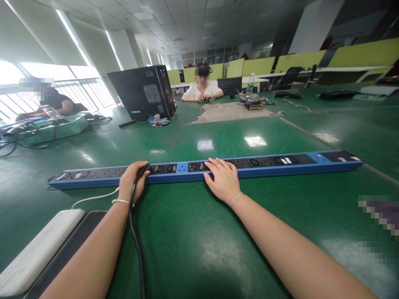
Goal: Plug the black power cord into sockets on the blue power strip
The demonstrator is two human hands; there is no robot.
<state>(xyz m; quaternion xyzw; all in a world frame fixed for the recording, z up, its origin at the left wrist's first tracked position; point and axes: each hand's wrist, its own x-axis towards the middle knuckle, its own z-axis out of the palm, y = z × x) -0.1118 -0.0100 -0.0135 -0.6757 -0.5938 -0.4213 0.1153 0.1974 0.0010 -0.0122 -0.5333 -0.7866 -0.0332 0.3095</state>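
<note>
A green tabletop (183,241) fills most of the frame. Across its middle lies a long blue-and-black power distribution strip (296,168). A black computer tower (137,91) stands upper left. At centre, the right hand (222,178) rests on the strip, fingers extended, slightly spread; left of centre, the left hand's (131,180) fingers grip a black cable plug (145,169) against it.

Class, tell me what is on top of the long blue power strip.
The right hand rests on the power strip; the left hand holds a black cable there. Sockets show between them; whatever lies under the hands is hidden.
</note>
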